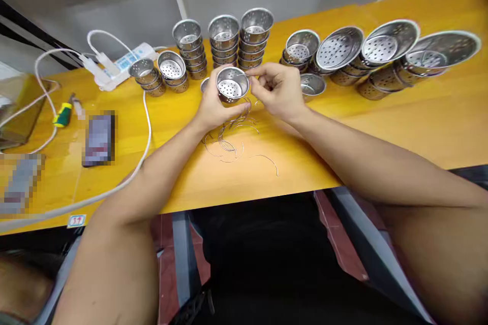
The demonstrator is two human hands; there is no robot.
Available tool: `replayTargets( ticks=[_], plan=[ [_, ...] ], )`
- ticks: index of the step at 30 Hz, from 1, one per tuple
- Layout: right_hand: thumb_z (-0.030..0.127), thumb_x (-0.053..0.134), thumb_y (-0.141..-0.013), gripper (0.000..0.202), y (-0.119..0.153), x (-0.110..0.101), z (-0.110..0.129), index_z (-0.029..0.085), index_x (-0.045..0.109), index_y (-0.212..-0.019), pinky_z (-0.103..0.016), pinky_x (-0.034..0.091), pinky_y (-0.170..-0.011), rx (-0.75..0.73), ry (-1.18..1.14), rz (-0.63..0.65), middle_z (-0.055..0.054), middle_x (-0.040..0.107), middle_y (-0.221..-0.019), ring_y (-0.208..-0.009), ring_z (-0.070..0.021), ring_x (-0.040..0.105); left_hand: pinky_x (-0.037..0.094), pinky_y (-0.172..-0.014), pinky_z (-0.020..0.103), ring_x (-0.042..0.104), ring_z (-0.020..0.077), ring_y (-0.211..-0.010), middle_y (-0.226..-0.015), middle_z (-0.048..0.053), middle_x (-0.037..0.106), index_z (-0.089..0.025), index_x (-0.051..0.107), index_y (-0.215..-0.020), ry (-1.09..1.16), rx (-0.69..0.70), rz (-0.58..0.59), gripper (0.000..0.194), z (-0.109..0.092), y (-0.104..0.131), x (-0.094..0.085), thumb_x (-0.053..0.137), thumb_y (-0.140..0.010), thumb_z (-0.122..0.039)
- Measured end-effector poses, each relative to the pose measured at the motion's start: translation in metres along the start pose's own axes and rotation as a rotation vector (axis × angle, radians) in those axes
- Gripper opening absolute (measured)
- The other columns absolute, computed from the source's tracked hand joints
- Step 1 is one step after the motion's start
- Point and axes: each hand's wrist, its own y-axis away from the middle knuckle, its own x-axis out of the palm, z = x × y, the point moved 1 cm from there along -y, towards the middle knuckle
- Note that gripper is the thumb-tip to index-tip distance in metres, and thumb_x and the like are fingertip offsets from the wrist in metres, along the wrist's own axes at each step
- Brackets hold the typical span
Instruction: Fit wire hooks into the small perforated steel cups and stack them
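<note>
My left hand (pixel 213 104) is wrapped round a small perforated metal cup (pixel 232 92), whose open top faces me. At the cup's right rim, the thumb and forefinger of my right hand (pixel 280 89) are pinched together. A thin wire seems to run from that pinch into the cup, though its end is hard to make out. Below the hands, several loose curved wires (pixel 229 147) lie on the yellow table, and one single wire (pixel 270 161) rests a little to their right. Another metal cup (pixel 312 85) sits just beyond my right hand.
Stacks of perforated cups (pixel 189 45) stand along the back, with more leaning stacks (pixel 385 56) at the right. On the left are a white power strip (pixel 131 63) with cables, a green-yellow screwdriver (pixel 63 114), and a blurred phone-like object (pixel 99 139). A white cable (pixel 148 127) crosses near my left arm.
</note>
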Motion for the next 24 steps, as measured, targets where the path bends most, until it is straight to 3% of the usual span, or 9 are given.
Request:
replayTargets(
  ticks=[6, 13, 24],
  plan=[
    [0.059, 0.084, -0.106, 0.036, -0.002, -0.002, -0.003, 0.023, 0.088, -0.105, -0.036, 0.038, -0.066, 0.011, 0.057, -0.030, 0.003, 0.054, -0.070, -0.062, -0.0141, 0.044, 0.051, -0.139, 0.061, 0.062, 0.0397, -0.160, -0.170, 0.015, 0.054, -0.039, 0.023, -0.180, -0.034, -0.020, 0.082, 0.127, -0.011, 0.004, 0.006, 0.086, -0.085, -0.095],
    [0.056, 0.087, -0.104, 0.031, -0.002, 0.001, -0.005, 0.026, 0.085, -0.108, -0.040, 0.047, -0.068, 0.084, 0.099, -0.018, 0.001, 0.055, -0.072, -0.065, -0.0183, 0.048, 0.049, -0.140, 0.060, 0.062, 0.0387, -0.159, -0.168, 0.013, 0.055, -0.040, 0.025, -0.179, -0.015, -0.031, 0.084, 0.122, -0.013, 0.003, 0.006, 0.086, -0.088, -0.092],
    [0.070, 0.081, -0.103, 0.045, -0.001, 0.006, -0.008, 0.026, 0.083, -0.109, -0.040, 0.043, -0.064, 0.097, 0.069, -0.036, 0.001, 0.053, -0.071, -0.064, -0.0190, 0.047, 0.057, -0.131, 0.055, 0.069, 0.0355, -0.150, -0.156, 0.012, 0.064, -0.033, 0.043, -0.164, 0.001, -0.086, 0.025, 0.108, -0.028, -0.001, 0.005, 0.089, -0.086, -0.091]
  ],
)
